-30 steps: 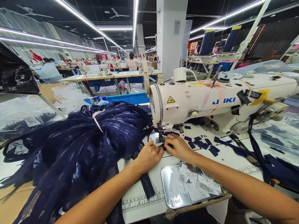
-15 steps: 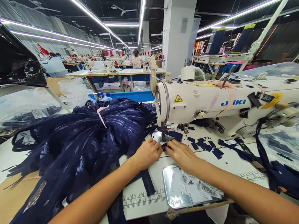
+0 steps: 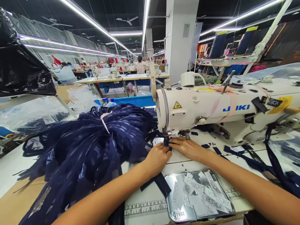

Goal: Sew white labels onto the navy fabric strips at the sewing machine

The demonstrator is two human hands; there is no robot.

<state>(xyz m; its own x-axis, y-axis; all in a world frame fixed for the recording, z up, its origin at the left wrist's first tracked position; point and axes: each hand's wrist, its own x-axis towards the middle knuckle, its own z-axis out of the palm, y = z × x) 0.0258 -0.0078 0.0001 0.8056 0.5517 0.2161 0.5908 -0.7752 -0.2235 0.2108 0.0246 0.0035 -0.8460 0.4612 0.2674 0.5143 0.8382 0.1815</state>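
A cream sewing machine point(image 3: 211, 109) stands across the white table point(image 3: 145, 206). Both my hands sit right under its needle. My left hand point(image 3: 158, 157) is closed, pinching a narrow navy strip point(image 3: 156, 181) that runs back toward me. My right hand point(image 3: 187, 147) lies over the same strip at the presser foot point(image 3: 167, 139), fingers pressed down on it. The strip's end is hidden between my fingers.
A big heap of navy garments point(image 3: 82, 153) fills the table's left half. A metal tray point(image 3: 199, 195) with several white labels lies near the front edge. Small navy cut pieces point(image 3: 211, 147) lie under the machine arm. Other workstations and people are far behind.
Both hands have moved forward to the needle, pushing the navy strip under the presser foot. The camera has leaned closer and lower.
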